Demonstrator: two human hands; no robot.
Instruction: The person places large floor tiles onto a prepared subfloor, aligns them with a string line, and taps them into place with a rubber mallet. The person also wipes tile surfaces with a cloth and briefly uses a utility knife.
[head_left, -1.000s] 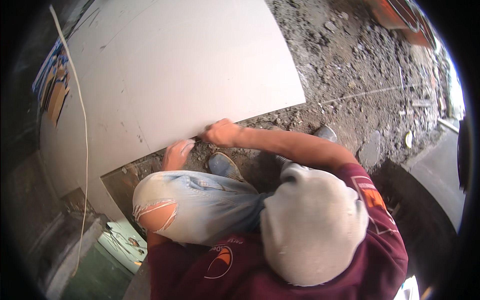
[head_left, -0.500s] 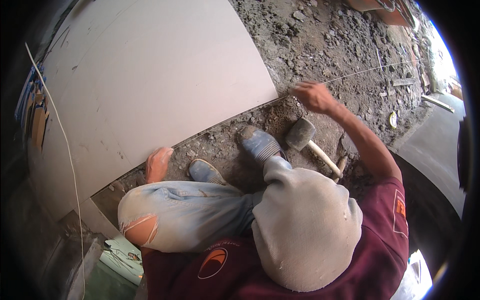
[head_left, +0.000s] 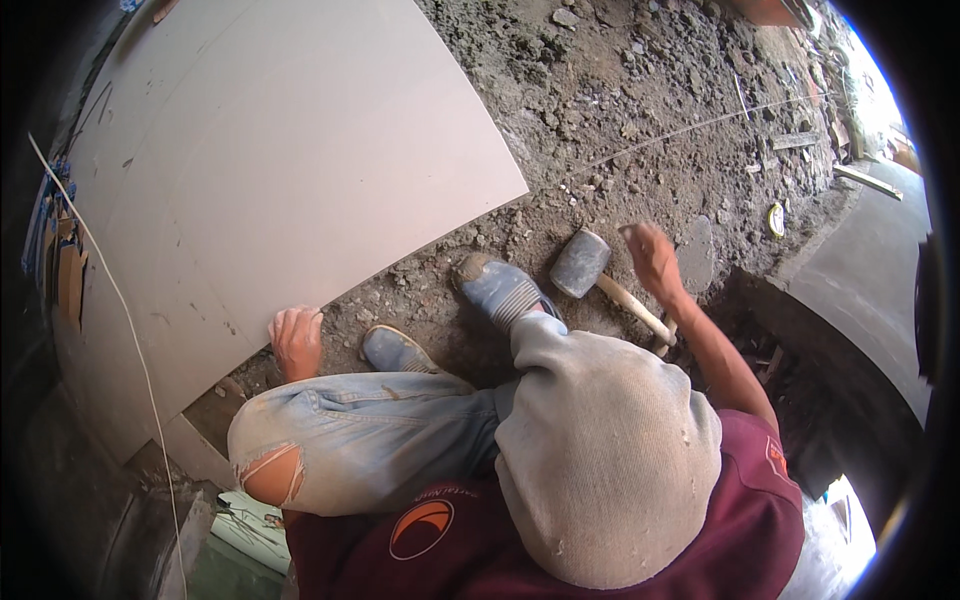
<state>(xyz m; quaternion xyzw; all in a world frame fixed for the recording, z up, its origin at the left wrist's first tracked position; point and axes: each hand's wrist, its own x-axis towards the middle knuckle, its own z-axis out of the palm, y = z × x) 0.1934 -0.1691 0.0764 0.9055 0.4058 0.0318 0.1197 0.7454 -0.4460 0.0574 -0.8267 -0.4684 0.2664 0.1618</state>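
Observation:
A large pale tile slab (head_left: pixel 330 150) lies at the left, its near edge running diagonally in front of my feet. My left hand (head_left: pixel 296 343) rests at that near edge, fingers extended over it and gripping nothing. Over the soil to the right is my right hand (head_left: pixel 652 260), slightly blurred, its fingers curled in with nothing visible in them. Just left of it lies a rubber mallet (head_left: pixel 580 264) with a dark head, its wooden handle pointing back toward me. A thin string (head_left: pixel 700 126) stretches across the soil beyond my right hand.
Rough soil and stones (head_left: pixel 600 90) spread beyond the slab. My blue shoes (head_left: pixel 497 290) stand on dirt between slab and mallet. A grey concrete ledge (head_left: pixel 870 270) borders the right. At the far left hangs a pale cord (head_left: pixel 130 300). A round yellowish object (head_left: pixel 776 219) lies near the ledge.
My right hand has drawn back from the string at the slab's corner, toward me and beside the mallet. My left hand stays at the slab's near edge. The view has shifted slightly.

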